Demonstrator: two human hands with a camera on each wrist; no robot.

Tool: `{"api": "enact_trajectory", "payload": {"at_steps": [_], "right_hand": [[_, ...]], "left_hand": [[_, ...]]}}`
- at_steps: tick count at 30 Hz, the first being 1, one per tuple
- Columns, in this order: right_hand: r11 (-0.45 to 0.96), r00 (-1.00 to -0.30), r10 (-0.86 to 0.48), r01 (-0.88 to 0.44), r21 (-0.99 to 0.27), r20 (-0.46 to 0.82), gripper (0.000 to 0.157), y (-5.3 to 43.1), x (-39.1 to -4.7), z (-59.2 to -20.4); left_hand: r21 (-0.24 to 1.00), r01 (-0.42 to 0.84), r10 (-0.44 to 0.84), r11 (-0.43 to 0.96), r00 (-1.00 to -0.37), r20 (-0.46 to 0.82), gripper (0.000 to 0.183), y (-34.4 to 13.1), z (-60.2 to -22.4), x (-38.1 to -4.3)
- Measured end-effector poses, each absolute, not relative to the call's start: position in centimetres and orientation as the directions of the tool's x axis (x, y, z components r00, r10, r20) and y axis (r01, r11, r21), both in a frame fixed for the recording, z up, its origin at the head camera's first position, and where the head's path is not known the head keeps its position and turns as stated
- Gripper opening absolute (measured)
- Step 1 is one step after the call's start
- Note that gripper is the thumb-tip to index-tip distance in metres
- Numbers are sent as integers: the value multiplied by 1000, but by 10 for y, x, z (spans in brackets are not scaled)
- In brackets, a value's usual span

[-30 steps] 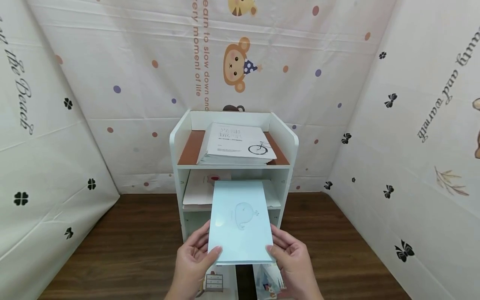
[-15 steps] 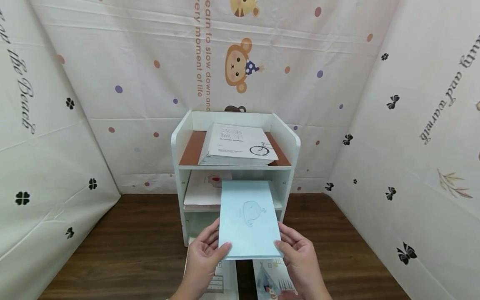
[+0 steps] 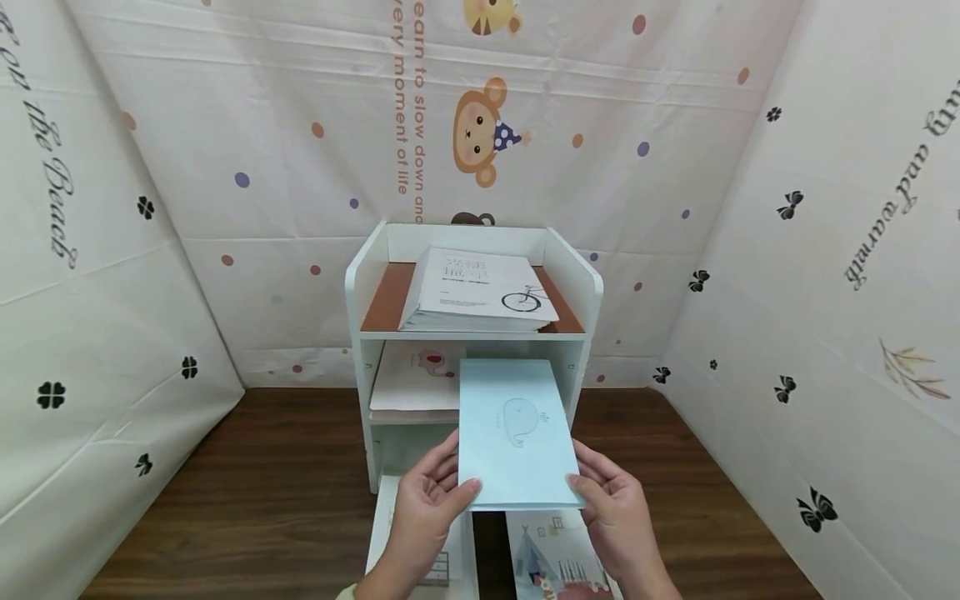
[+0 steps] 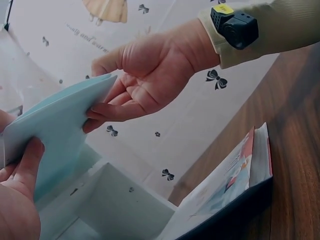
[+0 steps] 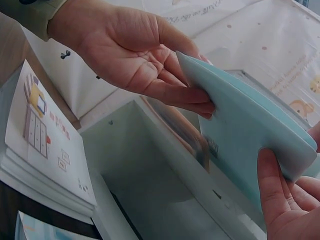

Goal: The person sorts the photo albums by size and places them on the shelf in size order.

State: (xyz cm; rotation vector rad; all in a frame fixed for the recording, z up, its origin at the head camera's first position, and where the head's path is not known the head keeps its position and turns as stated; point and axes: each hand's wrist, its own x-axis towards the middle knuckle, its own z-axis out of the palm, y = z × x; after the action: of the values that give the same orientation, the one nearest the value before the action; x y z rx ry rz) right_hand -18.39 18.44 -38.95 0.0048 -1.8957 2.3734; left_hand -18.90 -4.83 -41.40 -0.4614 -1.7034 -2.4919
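A light blue notebook (image 3: 517, 458) with a line drawing of a whale is held between both hands in front of the shelf unit's middle level. My left hand (image 3: 429, 504) pinches its left edge near the front corner, thumb on the cover and fingers beneath. On the opposite edge, my right hand (image 3: 621, 508) grips the same way. The wrist views show the notebook (image 4: 60, 120) from below, with loose layers along its edge. Behind it, on the middle shelf, lie white notebooks (image 3: 412, 383) with a red elephant drawing; the notebook hides that shelf's right part.
The white shelf unit (image 3: 362, 367) stands on a dark wooden table (image 3: 285, 492). Its top carries a stack of white books (image 3: 480, 287) with a bicycle cover. In front are a left book stack (image 5: 45, 140) and a right book (image 3: 555, 550) with a tent picture.
Both hands have carried the light blue notebook to the right and slightly farther away, uncovering more of the elephant notebooks. The grip of both hands stays the same.
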Motion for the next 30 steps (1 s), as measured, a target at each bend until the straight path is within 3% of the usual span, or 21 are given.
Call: {"api": "enact_trajectory", "payload": {"at_steps": [30], "right_hand": [[-227, -995, 102, -36, -973, 12, 46, 202, -200, -404]], "left_hand": [[911, 187, 189, -366, -944, 270, 70, -36, -424, -206]]}}
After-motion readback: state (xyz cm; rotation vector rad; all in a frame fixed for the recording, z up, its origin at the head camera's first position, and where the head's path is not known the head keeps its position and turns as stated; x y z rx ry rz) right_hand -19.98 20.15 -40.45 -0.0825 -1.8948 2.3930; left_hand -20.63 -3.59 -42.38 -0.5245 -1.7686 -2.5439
